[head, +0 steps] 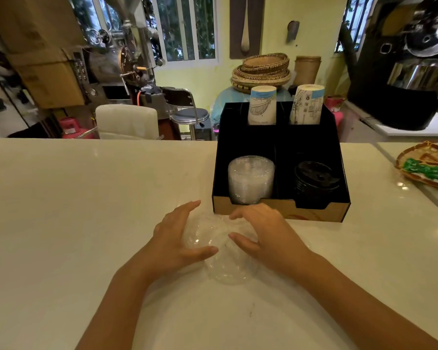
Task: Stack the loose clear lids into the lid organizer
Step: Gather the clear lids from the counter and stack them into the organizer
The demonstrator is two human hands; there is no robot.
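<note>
Where the white counter (86,198) lies nearest, loose clear lids (223,251) rest in a small overlapping pile, left hand (177,238) and right hand (263,233) cupped against either side, fingers spread, not closed. Just beyond: black lid organizer (281,213); front-left compartment, stacked clear lids (250,180); front-right, black lids (316,180); rear compartments, printed paper cups (262,106). Cup print illegible.

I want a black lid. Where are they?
The black lids sit in the organizer's front right compartment, beside the clear lid stack on their left.
</note>
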